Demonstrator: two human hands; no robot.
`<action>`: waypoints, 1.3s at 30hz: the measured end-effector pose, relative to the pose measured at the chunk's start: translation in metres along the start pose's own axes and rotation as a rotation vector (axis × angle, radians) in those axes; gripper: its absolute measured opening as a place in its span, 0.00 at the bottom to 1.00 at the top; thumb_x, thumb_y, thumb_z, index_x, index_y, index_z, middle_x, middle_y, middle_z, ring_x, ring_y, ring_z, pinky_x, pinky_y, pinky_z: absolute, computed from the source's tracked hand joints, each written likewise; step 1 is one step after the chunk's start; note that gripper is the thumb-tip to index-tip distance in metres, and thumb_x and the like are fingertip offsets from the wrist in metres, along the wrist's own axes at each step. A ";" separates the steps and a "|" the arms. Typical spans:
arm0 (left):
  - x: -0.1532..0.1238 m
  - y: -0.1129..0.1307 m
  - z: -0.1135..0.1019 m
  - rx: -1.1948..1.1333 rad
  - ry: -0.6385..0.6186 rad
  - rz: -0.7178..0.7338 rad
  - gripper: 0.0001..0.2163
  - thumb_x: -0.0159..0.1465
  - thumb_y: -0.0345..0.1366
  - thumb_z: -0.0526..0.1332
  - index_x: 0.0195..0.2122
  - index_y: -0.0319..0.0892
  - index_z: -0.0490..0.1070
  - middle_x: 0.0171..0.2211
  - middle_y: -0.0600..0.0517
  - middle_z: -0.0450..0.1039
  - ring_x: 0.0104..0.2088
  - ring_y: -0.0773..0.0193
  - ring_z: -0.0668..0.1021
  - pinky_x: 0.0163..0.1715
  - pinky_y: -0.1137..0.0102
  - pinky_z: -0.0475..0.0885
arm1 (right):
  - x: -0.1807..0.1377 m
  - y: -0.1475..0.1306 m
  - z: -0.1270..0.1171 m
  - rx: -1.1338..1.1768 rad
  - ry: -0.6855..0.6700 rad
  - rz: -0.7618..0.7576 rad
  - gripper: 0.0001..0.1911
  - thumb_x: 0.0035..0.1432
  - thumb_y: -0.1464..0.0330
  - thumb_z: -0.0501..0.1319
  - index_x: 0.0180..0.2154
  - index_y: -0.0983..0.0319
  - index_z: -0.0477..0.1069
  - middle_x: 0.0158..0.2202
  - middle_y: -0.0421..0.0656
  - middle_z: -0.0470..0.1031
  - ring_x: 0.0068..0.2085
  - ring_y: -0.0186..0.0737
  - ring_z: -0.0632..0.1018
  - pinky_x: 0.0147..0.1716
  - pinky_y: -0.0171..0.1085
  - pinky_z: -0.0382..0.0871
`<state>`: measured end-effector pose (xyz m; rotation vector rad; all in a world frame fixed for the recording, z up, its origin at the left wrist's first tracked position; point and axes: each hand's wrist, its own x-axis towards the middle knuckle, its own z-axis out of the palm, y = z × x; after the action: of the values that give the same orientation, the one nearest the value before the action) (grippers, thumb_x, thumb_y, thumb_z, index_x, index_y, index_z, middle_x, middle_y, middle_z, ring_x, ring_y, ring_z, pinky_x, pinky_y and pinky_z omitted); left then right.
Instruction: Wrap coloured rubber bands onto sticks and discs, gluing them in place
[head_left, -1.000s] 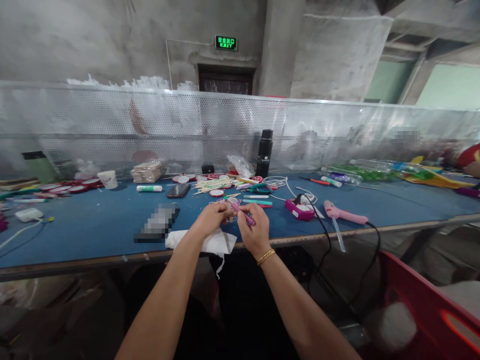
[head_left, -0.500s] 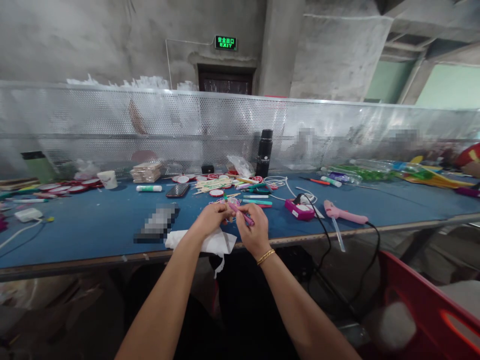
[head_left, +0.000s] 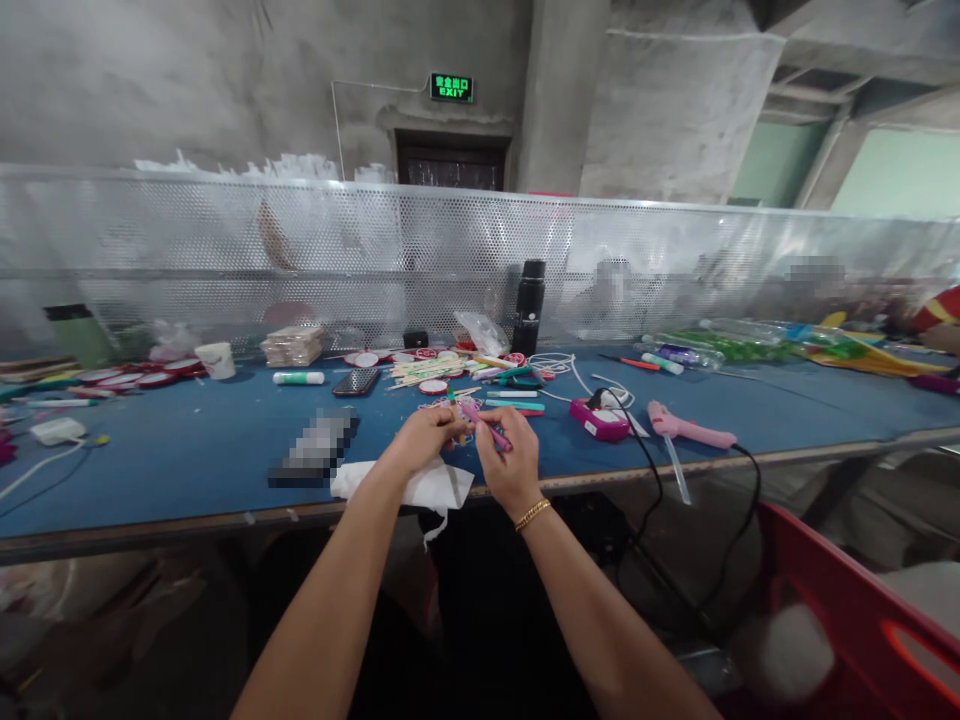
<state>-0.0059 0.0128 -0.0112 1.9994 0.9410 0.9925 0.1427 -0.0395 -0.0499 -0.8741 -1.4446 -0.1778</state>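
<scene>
Both hands are working right at the near edge of the counter [head_left: 187,460], close together, almost touching. The right hand [head_left: 511,462] is clamped around a pink pen [head_left: 486,426], tip angled up and to the left. The left hand [head_left: 421,436] has its fingers pinched on a small pink-and-white piece [head_left: 459,424] lying on the blue top just beyond the knuckles. It's too small and too covered by fingers to say what it really is. The left wrist sits over a white cloth [head_left: 431,487] that hangs a bit past the near edge.

Room-wise, there's a wide bare stretch of blue to the left of the hands, apart from one blurred-out patch [head_left: 315,447]. To the right it's tighter: a pink box [head_left: 598,419] and a pink glue gun [head_left: 690,428], with black cords drooping over the near edge. Just past the hands is a jumble of pens, sticks and round red-and-white discs. A perforated metal screen [head_left: 300,260] closes off the far side.

Containers: a white cup [head_left: 216,359] far left, inside not visible. A black bottle [head_left: 529,307] stands upright by the screen. The red crate [head_left: 862,610] at lower right is cut off by the frame, with something white and fuzzy by its near edge.
</scene>
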 end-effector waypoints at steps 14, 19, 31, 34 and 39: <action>0.001 -0.003 -0.001 -0.013 -0.033 0.007 0.13 0.55 0.44 0.62 0.22 0.38 0.72 0.20 0.53 0.68 0.24 0.66 0.69 0.28 0.69 0.63 | 0.001 -0.001 0.000 -0.011 -0.053 -0.036 0.04 0.62 0.69 0.56 0.36 0.59 0.70 0.33 0.42 0.75 0.38 0.41 0.74 0.40 0.41 0.67; 0.002 -0.004 -0.001 0.006 -0.026 -0.011 0.13 0.55 0.43 0.62 0.23 0.38 0.74 0.22 0.52 0.70 0.25 0.65 0.70 0.29 0.69 0.64 | 0.001 -0.002 -0.001 0.002 -0.051 -0.034 0.04 0.61 0.69 0.56 0.35 0.59 0.69 0.32 0.42 0.74 0.37 0.41 0.74 0.40 0.40 0.67; -0.001 0.002 0.000 0.015 0.009 -0.025 0.16 0.55 0.46 0.64 0.18 0.39 0.69 0.19 0.54 0.67 0.23 0.67 0.69 0.27 0.70 0.63 | 0.000 0.000 0.000 -0.004 0.005 0.004 0.04 0.62 0.67 0.57 0.35 0.59 0.69 0.32 0.42 0.74 0.37 0.42 0.74 0.40 0.41 0.67; -0.001 0.005 0.000 0.017 0.015 -0.039 0.16 0.54 0.47 0.64 0.19 0.39 0.69 0.18 0.54 0.67 0.22 0.67 0.68 0.26 0.71 0.62 | 0.000 0.000 0.000 0.012 -0.001 -0.012 0.04 0.62 0.68 0.57 0.35 0.59 0.70 0.32 0.42 0.74 0.37 0.41 0.74 0.39 0.40 0.67; -0.001 0.003 0.000 -0.004 0.008 -0.010 0.16 0.54 0.47 0.64 0.19 0.39 0.69 0.19 0.54 0.67 0.23 0.67 0.69 0.27 0.70 0.63 | 0.000 0.000 0.000 -0.006 -0.013 -0.013 0.04 0.62 0.68 0.57 0.36 0.59 0.70 0.33 0.42 0.74 0.38 0.41 0.74 0.40 0.41 0.67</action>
<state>-0.0052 0.0105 -0.0094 1.9864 0.9520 0.9971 0.1429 -0.0400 -0.0494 -0.8722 -1.4630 -0.1869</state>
